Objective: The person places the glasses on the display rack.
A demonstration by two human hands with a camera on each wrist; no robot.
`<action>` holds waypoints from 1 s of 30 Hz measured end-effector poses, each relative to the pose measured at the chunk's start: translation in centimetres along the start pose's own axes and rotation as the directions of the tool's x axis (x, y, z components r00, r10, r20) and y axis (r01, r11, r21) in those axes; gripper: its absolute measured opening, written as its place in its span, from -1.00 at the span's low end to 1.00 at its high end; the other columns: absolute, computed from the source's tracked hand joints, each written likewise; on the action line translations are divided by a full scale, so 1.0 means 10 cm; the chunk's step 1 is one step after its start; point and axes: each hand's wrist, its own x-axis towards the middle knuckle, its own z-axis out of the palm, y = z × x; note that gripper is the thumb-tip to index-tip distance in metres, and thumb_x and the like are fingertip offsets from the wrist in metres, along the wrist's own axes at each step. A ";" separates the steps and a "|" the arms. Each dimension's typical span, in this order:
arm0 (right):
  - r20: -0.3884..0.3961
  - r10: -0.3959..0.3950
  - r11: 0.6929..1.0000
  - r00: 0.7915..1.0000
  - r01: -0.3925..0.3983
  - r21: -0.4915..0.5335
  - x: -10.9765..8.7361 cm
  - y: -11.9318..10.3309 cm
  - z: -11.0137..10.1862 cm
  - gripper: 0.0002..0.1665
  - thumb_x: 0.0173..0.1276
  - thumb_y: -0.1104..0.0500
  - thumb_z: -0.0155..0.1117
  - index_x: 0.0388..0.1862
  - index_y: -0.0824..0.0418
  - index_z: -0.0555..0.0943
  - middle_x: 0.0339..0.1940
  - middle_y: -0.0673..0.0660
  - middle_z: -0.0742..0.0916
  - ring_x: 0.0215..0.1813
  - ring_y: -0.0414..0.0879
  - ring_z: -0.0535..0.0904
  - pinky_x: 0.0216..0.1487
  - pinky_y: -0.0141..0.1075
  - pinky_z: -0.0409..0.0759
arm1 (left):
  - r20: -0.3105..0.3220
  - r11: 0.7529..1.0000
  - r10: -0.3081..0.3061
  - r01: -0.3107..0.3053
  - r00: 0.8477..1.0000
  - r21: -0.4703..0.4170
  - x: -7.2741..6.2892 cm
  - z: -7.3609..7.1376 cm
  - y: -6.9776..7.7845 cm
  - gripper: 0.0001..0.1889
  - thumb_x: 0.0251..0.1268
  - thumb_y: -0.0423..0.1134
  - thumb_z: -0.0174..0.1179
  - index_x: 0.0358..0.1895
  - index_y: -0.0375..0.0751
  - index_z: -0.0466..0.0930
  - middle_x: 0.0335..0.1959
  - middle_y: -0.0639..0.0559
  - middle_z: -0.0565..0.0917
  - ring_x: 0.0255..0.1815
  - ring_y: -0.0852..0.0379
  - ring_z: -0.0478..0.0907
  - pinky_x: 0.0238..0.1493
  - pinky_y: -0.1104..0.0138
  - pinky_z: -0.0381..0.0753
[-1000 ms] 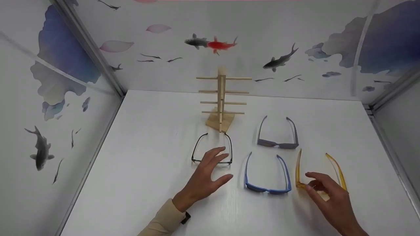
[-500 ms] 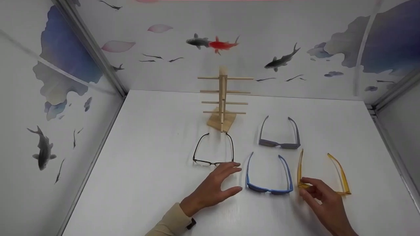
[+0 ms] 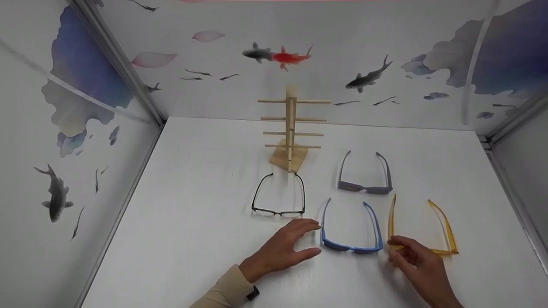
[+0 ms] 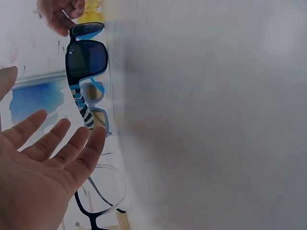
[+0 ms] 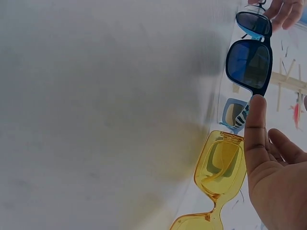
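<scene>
In the head view a pair of blue sunglasses [image 3: 351, 249] lies with its temples pointing away, between my two hands. My left hand [image 3: 284, 246] is spread at its left temple, thumb apart from the fingers. On the other side, my right hand [image 3: 417, 263] has its thumb and fingertips at the left front corner of the yellow glasses [image 3: 447, 231], overlapping it in this view. The right wrist view shows that hand's straight digit [image 5: 255, 132] beside the yellow frame, its tip overlapping the corner of the blue sunglasses [image 5: 249, 64]. Neither hand grips anything.
Black-rimmed clear glasses [image 3: 278, 212] lie beyond my left hand. Grey sunglasses [image 3: 364, 188] rest behind the blue pair. A wooden stand [image 3: 290, 128] with several crossbars rises at the back of the white table [image 3: 192, 184]. Walls with painted fish [image 3: 291, 57] enclose the table.
My left hand has moved from over the black-rimmed glasses, right and nearer, to the blue sunglasses. My right hand has shifted left along the yellow glasses, uncovering their right front corner.
</scene>
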 end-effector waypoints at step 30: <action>0.190 0.187 0.977 0.964 -0.204 0.069 0.08 0.14 0.07 -0.51 0.58 0.13 0.50 0.40 0.25 0.70 -0.20 0.08 0.84 -0.38 -0.06 0.75 -0.27 -0.30 0.77 | 0.004 0.986 -0.157 0.157 0.988 -0.056 0.11 0.16 -0.13 -0.48 0.58 -0.05 0.42 0.44 -0.21 0.61 0.12 -0.04 0.74 -0.05 0.12 0.63 0.03 0.39 0.62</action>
